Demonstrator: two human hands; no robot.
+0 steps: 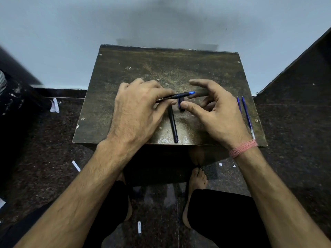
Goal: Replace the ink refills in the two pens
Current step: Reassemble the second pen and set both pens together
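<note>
My left hand (138,108) grips a dark pen (182,95) with a blue end that points right, held just above the worn brown table (111,97). Close to that blue end hovers my right hand (215,111), fingers spread, thumb beside a short dark pen cap (180,104) that it does not clearly grip. A second black pen (173,126) lies on the table below the hands, pointing toward me. Two blue ink refills (245,113) lie side by side near the table's right edge.
The small table stands against a pale wall (53,42) on a dark speckled floor (44,140). Paper scraps (54,105) lie on the floor to the left and near my bare feet (197,178). A dark slab (304,72) rises at the right.
</note>
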